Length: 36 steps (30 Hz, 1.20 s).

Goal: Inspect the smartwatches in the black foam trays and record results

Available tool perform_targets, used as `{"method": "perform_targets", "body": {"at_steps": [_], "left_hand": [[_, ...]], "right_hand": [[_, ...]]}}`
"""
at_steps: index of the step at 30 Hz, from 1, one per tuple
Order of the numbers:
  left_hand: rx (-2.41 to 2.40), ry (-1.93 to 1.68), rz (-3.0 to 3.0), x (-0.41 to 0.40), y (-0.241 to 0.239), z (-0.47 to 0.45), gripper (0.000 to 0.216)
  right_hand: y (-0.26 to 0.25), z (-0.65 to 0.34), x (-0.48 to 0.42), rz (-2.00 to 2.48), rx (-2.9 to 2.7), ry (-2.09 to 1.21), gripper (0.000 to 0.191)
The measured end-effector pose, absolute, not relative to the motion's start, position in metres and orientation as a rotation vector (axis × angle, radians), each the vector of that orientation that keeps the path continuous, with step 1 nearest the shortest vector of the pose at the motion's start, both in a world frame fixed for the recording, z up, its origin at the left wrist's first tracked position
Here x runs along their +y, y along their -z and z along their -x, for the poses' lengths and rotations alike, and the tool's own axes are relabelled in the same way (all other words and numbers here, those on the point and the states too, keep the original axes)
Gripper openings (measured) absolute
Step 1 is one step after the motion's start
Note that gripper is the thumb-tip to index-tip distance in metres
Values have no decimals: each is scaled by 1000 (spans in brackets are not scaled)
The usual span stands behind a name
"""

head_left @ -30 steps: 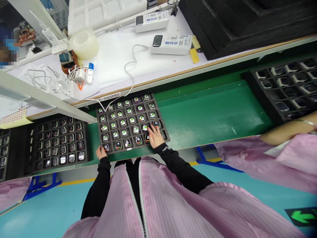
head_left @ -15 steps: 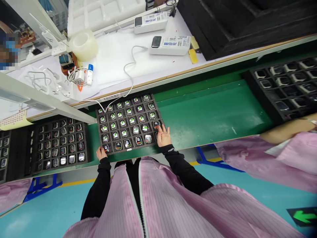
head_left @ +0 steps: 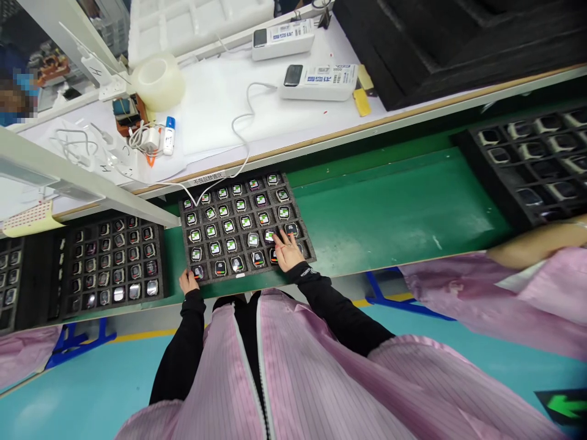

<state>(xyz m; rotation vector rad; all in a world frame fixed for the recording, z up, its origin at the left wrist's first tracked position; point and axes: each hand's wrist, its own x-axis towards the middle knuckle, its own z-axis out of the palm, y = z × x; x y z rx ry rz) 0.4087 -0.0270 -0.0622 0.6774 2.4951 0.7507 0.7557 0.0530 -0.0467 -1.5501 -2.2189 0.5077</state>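
A dark grey foam tray [head_left: 246, 272] lies on the green bench surface in front of me. Its compartments hold several square smartwatches [head_left: 252, 239], many with lit screens in green and white, others mostly dark with a coloured strip. At the tray's front left corner, my left hand [head_left: 188, 282] grips the edge, thumb side beside a watch. My right hand [head_left: 288, 252] is over the right part of the tray, fingers spread, fingertips at the watches in the second row from the front. It partly covers a front-row watch.
More watch trays stand at left [head_left: 112, 260] and right [head_left: 532, 165]. A co-worker's forearm [head_left: 532, 244] reaches in at right. The shelf above carries white boxed devices [head_left: 318, 90], a tape roll [head_left: 158, 82], a glue bottle [head_left: 169, 135] and a white cable [head_left: 247, 131] hanging over the tray.
My right hand has moved left over the tray, from the watch near the right edge toward its neighbour. The left hand stays at the corner. The view has shifted slightly.
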Motion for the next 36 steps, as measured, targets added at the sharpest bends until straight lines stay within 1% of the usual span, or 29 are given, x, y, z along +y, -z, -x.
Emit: {"method": "perform_targets", "body": {"at_steps": [5, 11, 15, 21, 25, 36], "left_hand": [[2480, -756, -651, -26, 63, -407, 37], [2478, -766, -622, -26, 66, -405, 33], [2474, -767, -630, -26, 66, -405, 33], [2466, -774, -635, -28, 66, -405, 30], [2454, -771, -632, -29, 65, -405, 32], [2451, -744, -635, -31, 70, -402, 34]], "right_hand": [[40, -753, 56, 1528, -2251, -531, 50], [33, -736, 55, 1378, -2282, -616, 50], [33, -724, 56, 1348, -2273, -613, 51], [36, -727, 53, 1496, -2147, -524, 48], [40, -739, 47, 1588, -2115, -462, 48], [41, -742, 48, 1680, -2154, -488, 49]]}}
